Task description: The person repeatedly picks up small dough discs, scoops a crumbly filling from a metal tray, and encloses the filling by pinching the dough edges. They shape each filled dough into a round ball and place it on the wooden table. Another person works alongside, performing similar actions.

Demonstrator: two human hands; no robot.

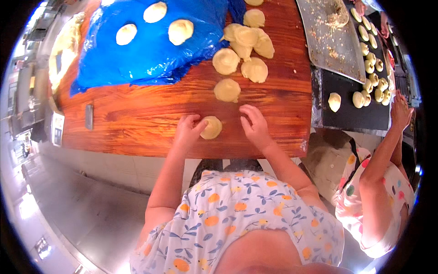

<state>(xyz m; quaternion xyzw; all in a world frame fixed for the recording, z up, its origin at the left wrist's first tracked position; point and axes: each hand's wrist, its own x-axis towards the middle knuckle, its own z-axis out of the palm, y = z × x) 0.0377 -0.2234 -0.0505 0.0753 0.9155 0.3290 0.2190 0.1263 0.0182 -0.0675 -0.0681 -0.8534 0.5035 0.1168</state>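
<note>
dough rounds on a wooden table

head view: left hand [188, 129] rests on the wooden table [150, 123], fingers loosely curled, fingertips touching the left edge of a flat dough disc [211, 127]; it is not clamped around it. right hand [255, 125] lies just right of the disc, fingers spread and open, palm down on the wood, apart from the dough. more dough rounds [246, 50] sit in a cluster farther up the table, and three lie on a blue plastic sheet [137, 59]. at the right, another person's hand [400, 112] reaches a dark tray [351, 114] lined with dough pieces.
</note>
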